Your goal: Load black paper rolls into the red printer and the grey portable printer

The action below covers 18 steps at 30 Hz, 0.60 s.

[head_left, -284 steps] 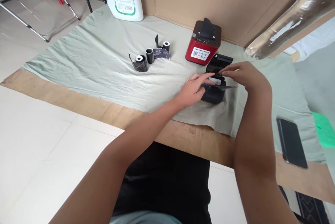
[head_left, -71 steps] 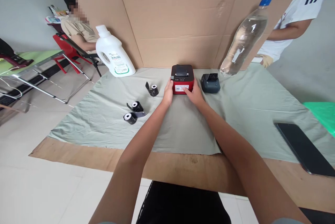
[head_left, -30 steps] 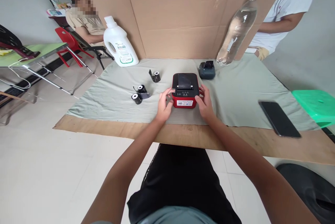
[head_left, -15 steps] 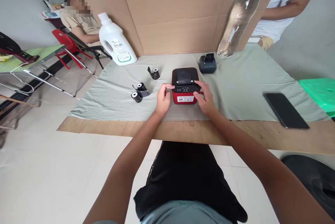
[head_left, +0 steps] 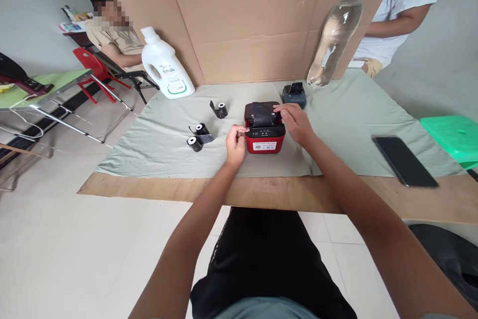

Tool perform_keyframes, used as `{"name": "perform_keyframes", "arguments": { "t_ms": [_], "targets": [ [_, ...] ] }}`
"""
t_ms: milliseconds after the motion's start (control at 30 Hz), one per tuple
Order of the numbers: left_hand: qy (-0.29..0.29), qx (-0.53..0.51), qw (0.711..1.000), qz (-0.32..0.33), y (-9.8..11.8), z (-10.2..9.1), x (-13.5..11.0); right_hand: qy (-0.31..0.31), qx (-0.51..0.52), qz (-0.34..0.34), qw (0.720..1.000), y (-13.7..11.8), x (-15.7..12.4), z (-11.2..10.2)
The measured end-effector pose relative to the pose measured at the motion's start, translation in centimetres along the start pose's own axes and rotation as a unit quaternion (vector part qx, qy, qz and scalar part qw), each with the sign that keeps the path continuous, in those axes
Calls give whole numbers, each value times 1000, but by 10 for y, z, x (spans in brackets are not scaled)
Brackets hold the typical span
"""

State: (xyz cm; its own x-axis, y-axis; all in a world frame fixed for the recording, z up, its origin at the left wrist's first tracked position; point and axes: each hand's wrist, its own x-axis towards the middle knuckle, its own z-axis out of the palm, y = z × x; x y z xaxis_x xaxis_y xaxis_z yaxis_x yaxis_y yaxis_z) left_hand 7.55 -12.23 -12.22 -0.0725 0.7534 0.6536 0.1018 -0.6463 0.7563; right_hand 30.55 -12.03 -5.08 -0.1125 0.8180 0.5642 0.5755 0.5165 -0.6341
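Note:
A red and black label printer (head_left: 265,144) stands on the cloth in front of me, with a strip of black label paper (head_left: 263,114) over its top. Its black lid (head_left: 251,110) is slightly raised, with a gap behind the front panel. My left hand (head_left: 236,146) is curled at the printer's left side, a fingertip on the front corner. At the lid's right edge, my right hand (head_left: 297,122) grips with its fingertips; part of that contact is hidden. Left of the printer lie black label rolls (head_left: 194,143) with white cores. A small dark printer (head_left: 294,95) sits behind my right hand.
A white detergent jug (head_left: 167,67) and a clear bottle (head_left: 336,40) stand before a cardboard panel (head_left: 246,55). At the right lie a black phone (head_left: 405,160) and a green stool (head_left: 444,135). Two people are beyond the panel. The table's wooden edge (head_left: 149,187) runs near me.
My right hand has moved from the printer's front right side up to the lid's right edge. The lid has risen slightly. My left hand stays at the left corner, and the view has shifted a little.

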Motion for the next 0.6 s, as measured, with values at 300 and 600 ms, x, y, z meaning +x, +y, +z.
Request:
{"name": "perform_keyframes", "arguments": {
  "t_ms": [300, 600],
  "targets": [
    [8, 20, 1000, -20, 4, 0, -2, 16, 105, 176, 979, 16, 81, 18],
    [5, 25, 1000, 3, 9, -2, -3, 28, 24, 216, 976, -20, 72, -19]
  ]
}}
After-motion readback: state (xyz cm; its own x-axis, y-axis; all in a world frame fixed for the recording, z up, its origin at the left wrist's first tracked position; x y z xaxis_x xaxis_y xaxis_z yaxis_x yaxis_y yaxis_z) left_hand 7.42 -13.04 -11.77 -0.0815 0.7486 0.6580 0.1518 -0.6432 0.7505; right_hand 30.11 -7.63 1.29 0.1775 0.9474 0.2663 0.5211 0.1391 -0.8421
